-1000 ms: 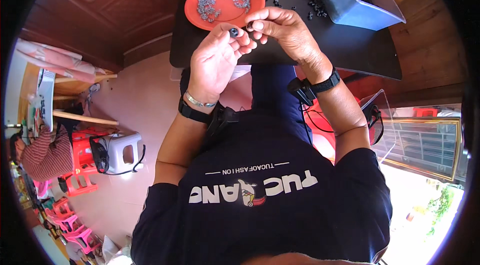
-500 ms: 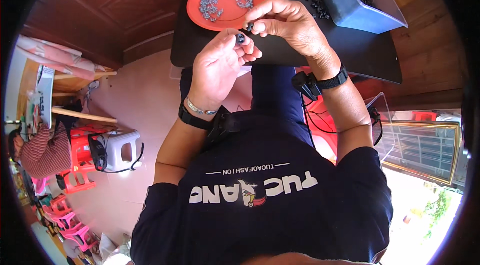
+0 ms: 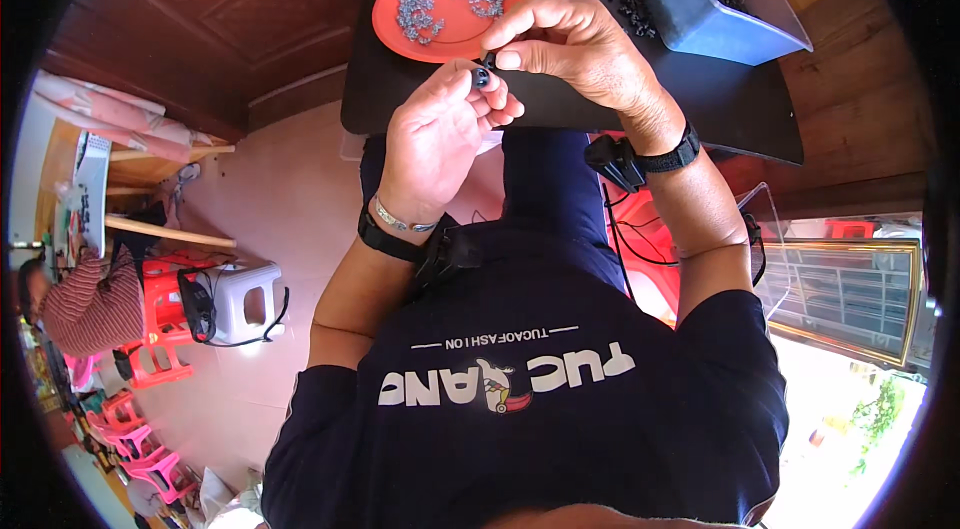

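Observation:
Between the thumb and fingers of my left hand (image 3: 440, 134) is a small round black piece (image 3: 480, 78) with a hole in its face. Its palm is turned up, the other fingers curled. My right hand (image 3: 580, 54) pinches a second small black piece (image 3: 490, 60) with thumb and forefinger, right beside the first; I cannot tell whether the two touch. Just beyond my hands, an orange-red plate (image 3: 455, 43) carries a scattered ring of small, shiny, silvery-clear parts (image 3: 420, 4).
The plate rests on a black table (image 3: 720, 99). At the far right stands a blue-grey plastic bin (image 3: 720, 24) with black pieces inside. More loose black pieces (image 3: 635, 4) lie beside it. Plastic stools (image 3: 240, 304) and a person in a striped top (image 3: 100, 304) are at the left.
My right hand has shifted slightly left, bringing its black piece closer to the one in my left hand. The left hand has hardly moved.

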The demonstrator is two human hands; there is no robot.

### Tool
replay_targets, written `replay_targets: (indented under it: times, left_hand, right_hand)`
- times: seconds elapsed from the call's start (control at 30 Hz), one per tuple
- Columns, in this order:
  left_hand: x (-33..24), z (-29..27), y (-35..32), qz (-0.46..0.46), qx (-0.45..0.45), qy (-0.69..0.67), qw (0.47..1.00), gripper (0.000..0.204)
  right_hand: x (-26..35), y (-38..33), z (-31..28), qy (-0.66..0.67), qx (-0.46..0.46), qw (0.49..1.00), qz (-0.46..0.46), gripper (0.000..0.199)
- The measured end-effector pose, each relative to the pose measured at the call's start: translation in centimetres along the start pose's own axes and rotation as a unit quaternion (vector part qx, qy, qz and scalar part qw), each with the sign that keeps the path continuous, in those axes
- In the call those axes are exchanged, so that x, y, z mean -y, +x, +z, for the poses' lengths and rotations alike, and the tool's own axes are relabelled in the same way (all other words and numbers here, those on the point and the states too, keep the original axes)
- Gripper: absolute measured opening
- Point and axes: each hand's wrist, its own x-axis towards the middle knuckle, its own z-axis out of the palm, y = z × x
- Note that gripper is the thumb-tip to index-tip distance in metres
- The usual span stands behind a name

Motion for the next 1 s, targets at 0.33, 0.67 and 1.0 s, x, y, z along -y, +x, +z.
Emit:
replay_targets:
  times: [0.33, 0.67, 1.0]
  left_hand:
    - [0.2, 0.0, -0.2, -0.006, -0.049, 0.033, 0.998, 0.021]
    - [0.3, 0.9, -0.1, -0.007, -0.060, -0.010, 0.998, 0.021]
    - [-0.1, 1.5, -0.6, -0.007, -0.045, -0.017, 0.999, 0.026]
  right_hand:
    - [0.5, -0.1, 0.5, -0.075, 0.030, 0.996, -0.031, 0.010]
    - [1.0, -0.5, 1.3, -0.130, 0.010, 0.989, -0.072, 0.015]
    - [-0.3, -1.8, 2.8, 0.107, -0.062, 0.992, -0.017, 0.025]
